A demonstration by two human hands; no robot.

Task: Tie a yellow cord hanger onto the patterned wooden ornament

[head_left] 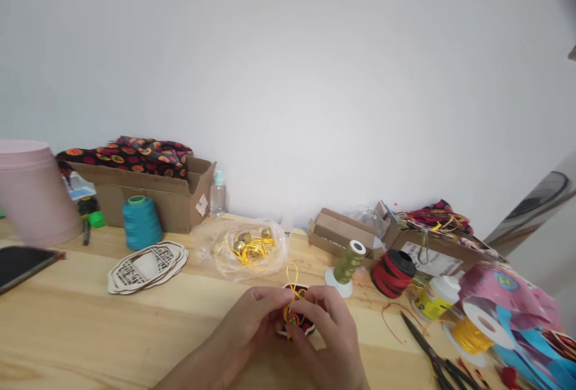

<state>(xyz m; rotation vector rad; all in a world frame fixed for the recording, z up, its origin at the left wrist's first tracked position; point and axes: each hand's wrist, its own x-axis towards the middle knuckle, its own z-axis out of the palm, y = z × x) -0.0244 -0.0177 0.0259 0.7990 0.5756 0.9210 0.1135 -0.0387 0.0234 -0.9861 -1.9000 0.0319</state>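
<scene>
The wooden table (pixel 90 318) runs the full width of the view, its far edge against a white wall. At the far left edge stands a pink bucket (pixel 33 192) turned upside down, with a dark phone (pixel 22 265) lying just in front of it. A cardboard box (pixel 153 195) heaped with patterned fabric sits along the far edge, a teal thread cone (pixel 140 222) upright just before it and a stack of laser-cut wooden pieces (pixel 146 267) nearer the middle. A clear plastic bag (pixel 245 249) holding brass bells and yellow cord lies centre, beyond the hands. Toward the right edge are an olive thread spool (pixel 348 263), a red-and-black cord reel (pixel 393 273) and black scissors (pixel 434 354).

At the near edge, centre, the left hand (pixel 252 321) and right hand (pixel 330 330) meet, fingers curled in and pinching a small patterned ornament (pixel 297 312) (dark, with red showing) held between the fingertips of both. A loop of yellow cord (pixel 292 279) rises from it, just above the fingers.
</scene>
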